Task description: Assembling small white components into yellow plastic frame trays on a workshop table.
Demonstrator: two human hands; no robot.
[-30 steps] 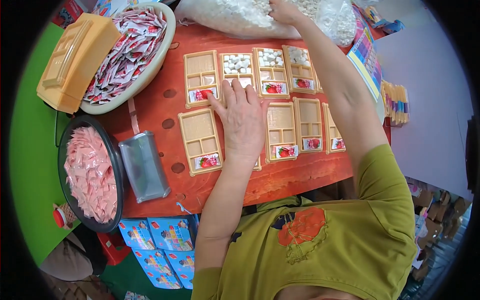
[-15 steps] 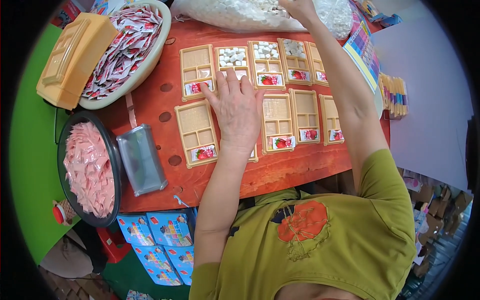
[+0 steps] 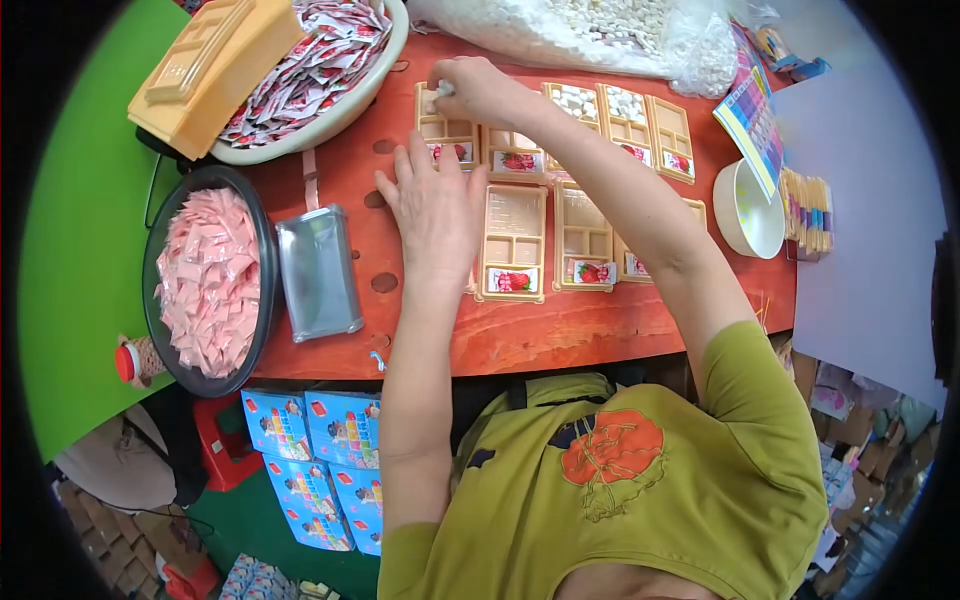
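Beige compartment trays stand in two rows on a red wooden table; each visible small compartment at the front holds a red-and-white strawberry-print sachet [image 3: 512, 281]. Above the far-left tray [image 3: 448, 130], my right hand [image 3: 485, 92] is closed, with white cubes [image 3: 444, 88] like mini marshmallows showing at its fingertips. Fingers apart, my left hand [image 3: 436, 205] lies over the near-left tray, mostly covering it, its fingertips by the far-left tray's front edge. White cubes [image 3: 575, 102] fill the large compartments of some far-row trays. A near-row tray [image 3: 514, 212] has its large compartment bare.
A large clear bag of white cubes [image 3: 600, 35] lies at the back. On the left are a tub of sachets [image 3: 388, 70], stacked beige trays [image 3: 215, 75], a black basin of pink packets [image 3: 268, 270] and a clear plastic case [image 3: 320, 275]. A white bowl [image 3: 748, 212] stands right.
My right hand has come from the bag at the back to the far-left tray, carrying white cubes. My left hand has moved left across the trays. The whole view has shifted.
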